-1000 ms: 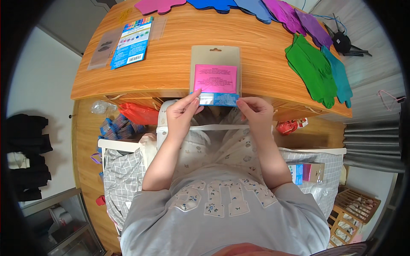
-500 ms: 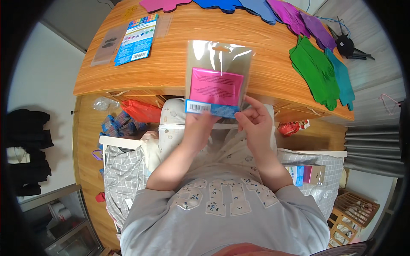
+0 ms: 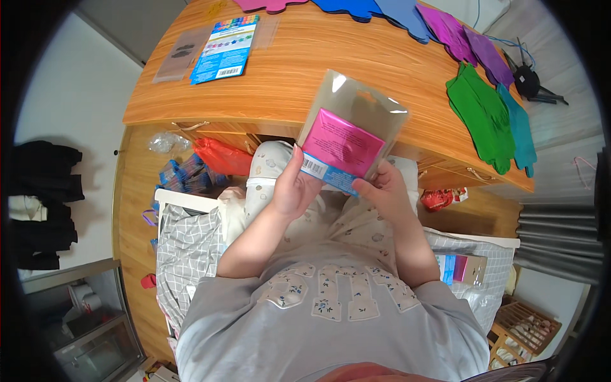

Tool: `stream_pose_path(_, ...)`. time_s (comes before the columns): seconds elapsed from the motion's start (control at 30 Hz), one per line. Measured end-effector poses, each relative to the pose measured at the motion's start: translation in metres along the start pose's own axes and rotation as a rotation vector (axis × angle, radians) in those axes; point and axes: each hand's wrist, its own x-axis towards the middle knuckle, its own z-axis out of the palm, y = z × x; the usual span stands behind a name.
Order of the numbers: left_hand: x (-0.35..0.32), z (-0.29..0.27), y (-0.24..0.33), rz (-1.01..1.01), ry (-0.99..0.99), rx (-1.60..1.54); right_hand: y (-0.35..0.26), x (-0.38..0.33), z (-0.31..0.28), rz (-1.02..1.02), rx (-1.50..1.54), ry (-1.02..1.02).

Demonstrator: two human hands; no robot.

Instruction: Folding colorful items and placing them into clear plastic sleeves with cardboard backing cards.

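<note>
Between my hands, over my lap at the desk's front edge, is a clear plastic packet (image 3: pixel 363 100), tilted to the right. A shiny pink panel (image 3: pixel 344 141) with small print fills its middle, and a blue strip with a barcode (image 3: pixel 314 165) runs along its lower end. My left hand (image 3: pixel 296 190) grips the packet's lower left side, thumb along the edge and fingers hidden beneath. At the lower right corner, my right hand (image 3: pixel 387 193) pinches it with the thumb in front and curled fingers behind.
On the wooden desk (image 3: pixel 280 89) lie a blue-and-white card (image 3: pixel 224 54) at left, and green cut-outs (image 3: pixel 480 121), purple ones (image 3: pixel 449 32) and blue ones (image 3: pixel 350 7) along the far and right sides. A black stand (image 3: pixel 527 81) is at far right. Another packet (image 3: pixel 468 269) rests on the bed.
The packet has turned clockwise from upright and shifted right. My left hand has gone from its bottom edge to its lower left side. The whole view has swung slightly.
</note>
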Motion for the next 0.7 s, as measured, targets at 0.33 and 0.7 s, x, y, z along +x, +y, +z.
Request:
stream_pose_path(0.33,-0.014,-0.027,-0.03,-0.201,-0.212,-0.252,0.034,-0.006,0.008,-0.046,0.069,0.112)
stream_pose_path(0.7,-0.043,-0.061,-0.025,-0.179,0.142,0.573,0.053,-0.004,0.027,-0.181,-0.025,0.267)
